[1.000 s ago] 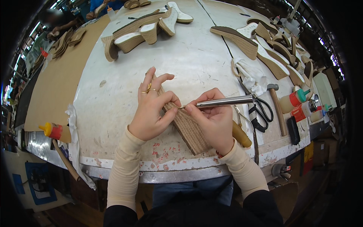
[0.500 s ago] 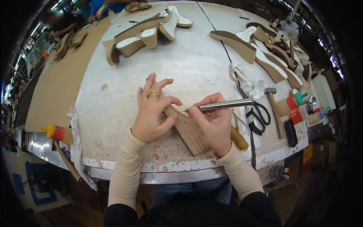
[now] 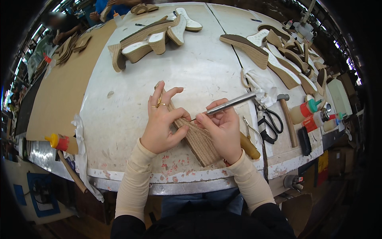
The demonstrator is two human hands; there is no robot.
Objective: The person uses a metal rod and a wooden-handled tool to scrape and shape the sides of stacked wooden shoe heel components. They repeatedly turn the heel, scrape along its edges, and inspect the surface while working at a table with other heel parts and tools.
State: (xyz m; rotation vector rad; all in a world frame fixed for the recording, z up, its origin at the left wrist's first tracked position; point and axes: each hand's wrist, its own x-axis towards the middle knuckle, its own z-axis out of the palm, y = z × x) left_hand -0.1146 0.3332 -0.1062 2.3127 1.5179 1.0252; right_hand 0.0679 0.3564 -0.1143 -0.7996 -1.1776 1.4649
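Note:
A wedge shoe sole wrapped in tan braided rope (image 3: 201, 145) lies slantwise on the table in front of me, its thick end nearest. My left hand (image 3: 161, 123) holds its narrower far part, thumb and forefinger bent onto the rope side, the other fingers raised or along the far end. In my right hand (image 3: 224, 133) is a silver metal pen-like tool (image 3: 232, 103) with a thin dark tip. That tip meets the rope beside my left forefinger and thumb; whether it goes under a strand I cannot tell. The right hand's lower edge rests over the sole's thick end.
On the right lie black-handled scissors (image 3: 272, 123), a hammer (image 3: 288, 121), pliers (image 3: 251, 129), a white cloth (image 3: 260, 85) and glue bottles (image 3: 304, 110). Wedge soles are heaped at far right (image 3: 284, 65) and far left (image 3: 145, 42). A yellow-capped bottle (image 3: 61, 142) stands left. Co-workers sit at far left.
The tool's rear end has swung up and to the left, and its tip has shifted slightly toward my left fingers. My left thumb and forefinger have come down closer on the rope.

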